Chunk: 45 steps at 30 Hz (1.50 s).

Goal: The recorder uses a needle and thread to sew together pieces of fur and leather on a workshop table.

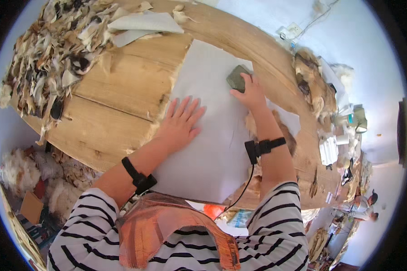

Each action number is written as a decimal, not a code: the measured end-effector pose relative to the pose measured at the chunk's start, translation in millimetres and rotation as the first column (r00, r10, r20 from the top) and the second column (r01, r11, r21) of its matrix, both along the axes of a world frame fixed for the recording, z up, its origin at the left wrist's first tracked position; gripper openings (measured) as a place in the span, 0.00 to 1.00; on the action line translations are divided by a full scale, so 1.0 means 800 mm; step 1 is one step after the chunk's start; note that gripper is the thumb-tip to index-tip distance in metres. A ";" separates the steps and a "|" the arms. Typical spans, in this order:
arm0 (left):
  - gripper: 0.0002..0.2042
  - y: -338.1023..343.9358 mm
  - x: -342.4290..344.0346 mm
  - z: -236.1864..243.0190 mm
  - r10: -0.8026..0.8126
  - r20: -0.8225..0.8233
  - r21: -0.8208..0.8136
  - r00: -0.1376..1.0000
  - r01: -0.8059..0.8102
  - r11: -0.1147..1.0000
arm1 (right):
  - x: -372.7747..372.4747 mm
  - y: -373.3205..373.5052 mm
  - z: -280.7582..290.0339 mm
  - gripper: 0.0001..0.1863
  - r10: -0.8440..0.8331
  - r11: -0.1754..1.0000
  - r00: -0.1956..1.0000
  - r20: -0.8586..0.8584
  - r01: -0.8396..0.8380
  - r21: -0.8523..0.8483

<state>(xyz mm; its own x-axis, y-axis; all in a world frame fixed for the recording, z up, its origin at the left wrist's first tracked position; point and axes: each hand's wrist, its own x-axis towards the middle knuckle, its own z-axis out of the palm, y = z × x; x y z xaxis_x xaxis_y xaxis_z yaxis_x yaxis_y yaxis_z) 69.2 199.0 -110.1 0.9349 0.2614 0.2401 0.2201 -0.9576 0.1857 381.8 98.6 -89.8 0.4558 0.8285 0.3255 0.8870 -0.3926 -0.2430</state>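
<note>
A large whitish sheet [208, 135] lies across the wooden table in front of me. Flat on its left part rests my left hand [181, 126], open with the fingers spread. My right hand [251, 90] is closed on a dark grey-green block [238, 78], which looks like a stone, near the sheet's far right corner. Thumb and fingers grip the block's right side, and its underside is hidden. Light fur shows along the sheet's left edge. Brown fur [288, 135] sticks out beside my right forearm, with a smaller white piece [285, 116] partly over it.
Fur scraps [59, 58] are heaped at the table's far left, beside folded pale sheets [144, 22]. More fur pieces [314, 83] lie along the right side of the wooden table [117, 108]. Fluffy fur [20, 171] is piled below left. Other people [362, 205] are at far right.
</note>
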 end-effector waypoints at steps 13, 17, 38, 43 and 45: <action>0.38 0.005 -0.001 0.008 0.035 -0.146 -0.011 0.989 -0.037 0.999 | -0.067 -0.063 0.020 0.34 0.048 0.998 0.996 0.074 -0.052 0.046; 0.38 0.001 0.004 0.007 0.016 -0.151 0.005 0.988 -0.015 1.000 | 0.046 -0.115 0.003 0.29 -0.474 0.872 0.878 -0.063 0.459 -0.169; 0.16 0.041 -0.144 0.060 0.157 -0.119 -0.988 0.980 -0.132 0.078 | -0.166 -0.172 0.012 0.22 0.168 0.984 0.979 0.119 -0.173 0.033; 0.15 0.019 -0.161 0.072 -0.250 -0.375 -0.927 0.893 -0.360 0.106 | -0.332 -0.193 0.021 0.21 0.472 0.880 0.864 -0.176 -0.475 0.030; 0.17 0.030 -0.137 0.075 -0.383 -0.357 -0.934 0.852 -0.338 0.118 | -0.369 -0.191 0.025 0.20 0.605 0.792 0.734 -0.309 -0.595 0.138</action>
<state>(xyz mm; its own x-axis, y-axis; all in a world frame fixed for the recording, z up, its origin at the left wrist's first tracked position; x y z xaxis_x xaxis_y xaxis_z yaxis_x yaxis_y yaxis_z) -40.3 222.7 -50.5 0.8040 -0.1069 -0.5850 0.5858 -0.0269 0.8100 86.3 -54.4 -70.0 -0.0519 0.9586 0.2799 0.8046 0.2062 -0.5568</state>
